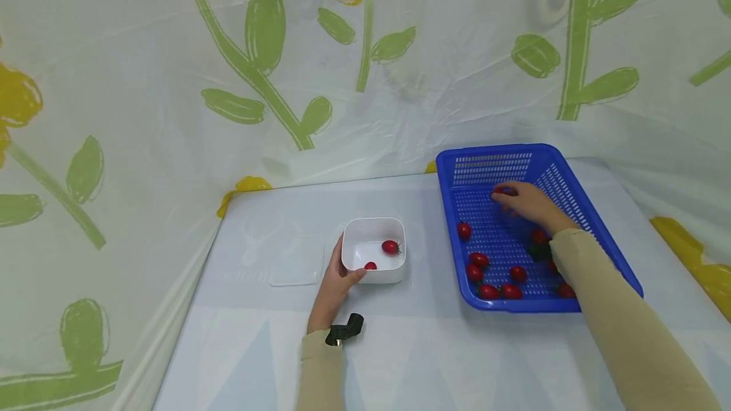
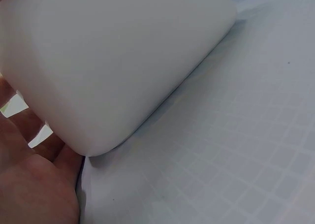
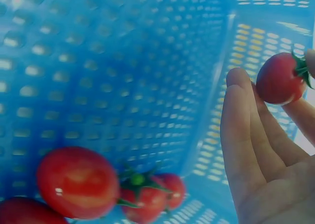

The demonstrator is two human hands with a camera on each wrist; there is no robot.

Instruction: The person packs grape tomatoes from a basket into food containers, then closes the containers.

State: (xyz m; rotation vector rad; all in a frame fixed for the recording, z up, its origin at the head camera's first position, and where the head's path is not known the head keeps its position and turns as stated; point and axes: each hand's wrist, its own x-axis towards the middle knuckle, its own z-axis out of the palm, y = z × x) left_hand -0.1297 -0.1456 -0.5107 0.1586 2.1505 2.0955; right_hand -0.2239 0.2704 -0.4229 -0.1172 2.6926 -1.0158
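My left hand [image 1: 333, 288] grips a small white square container [image 1: 381, 276] at its left side, thumb at the front rim and fingers along the wall. Inside lie two cherry tomatoes, one with a green stem [image 1: 391, 247] and one partly hidden by the near wall [image 1: 370, 266]. Over the blue plastic basket [image 1: 448, 214], my right hand [image 1: 532, 202] pinches a single cherry tomato [image 3: 281, 79] with a green calyx. Its other fingers extend alongside in the right wrist view. Several more cherry tomatoes [image 1: 478, 260] are spread across the basket's near half, some hidden beneath my right forearm.
A flat translucent lid [image 1: 295, 265] lies on the white table [image 1: 251, 335], left of the container. Behind the table hangs a flower-printed sheet [image 1: 171, 68]. The basket's raised slotted walls stand between its tomatoes and the container.
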